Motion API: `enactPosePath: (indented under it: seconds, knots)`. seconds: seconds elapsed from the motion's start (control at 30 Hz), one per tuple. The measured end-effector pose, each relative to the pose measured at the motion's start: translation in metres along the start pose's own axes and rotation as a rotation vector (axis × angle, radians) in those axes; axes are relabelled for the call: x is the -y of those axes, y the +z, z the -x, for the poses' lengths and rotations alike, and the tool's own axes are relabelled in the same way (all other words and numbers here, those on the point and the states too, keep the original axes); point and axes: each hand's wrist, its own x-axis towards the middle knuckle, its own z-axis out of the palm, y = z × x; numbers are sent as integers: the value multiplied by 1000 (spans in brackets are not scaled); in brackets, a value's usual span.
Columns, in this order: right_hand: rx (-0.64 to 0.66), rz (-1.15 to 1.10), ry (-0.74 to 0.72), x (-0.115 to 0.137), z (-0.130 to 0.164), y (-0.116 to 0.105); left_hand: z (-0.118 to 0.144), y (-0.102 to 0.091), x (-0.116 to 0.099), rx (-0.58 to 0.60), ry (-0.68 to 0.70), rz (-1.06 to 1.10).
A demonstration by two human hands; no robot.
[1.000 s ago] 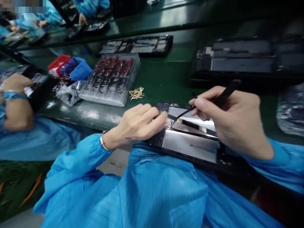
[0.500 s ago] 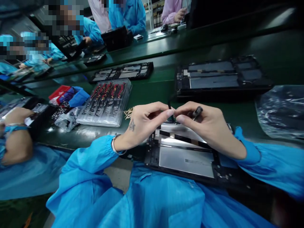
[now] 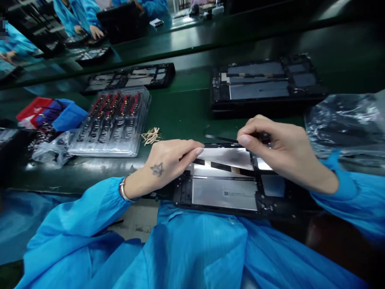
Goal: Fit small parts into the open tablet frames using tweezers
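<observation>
Right hand [image 3: 279, 150] moved apart from left hand [image 3: 168, 163], clamped on dark tool [image 3: 221, 139], left grip unclear, at open device [image 3: 259, 192] right of tray [image 3: 104, 152], black frame [image 3: 183, 193], shiny silver panels [image 3: 210, 193], slanting black strip [image 3: 222, 166].

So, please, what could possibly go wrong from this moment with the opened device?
Two risks, as I judge it: the slim dark tool in the right hand is close to the far edge of the opened device, so a slip might scratch the silver panel or catch the black strip. Also, the left hand is beside the loose tan pieces, so a careless movement might scatter them.
</observation>
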Motion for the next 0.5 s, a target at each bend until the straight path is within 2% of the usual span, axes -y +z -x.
enactPosePath:
  seconds: [0.07,0.2,0.33,0.5]
  knots:
    - [89,106,28,-9,2,-16,2,2,8,32,59,-129]
    - [262,235,165,-25,7,-34,-1,9,18,65,118,-186]
    - [393,307,260,-31,11,-37,-11,16,21,63,195,-180]
    - [465,376,330,-34,12,-38,-20,26,25,131,243,-96]
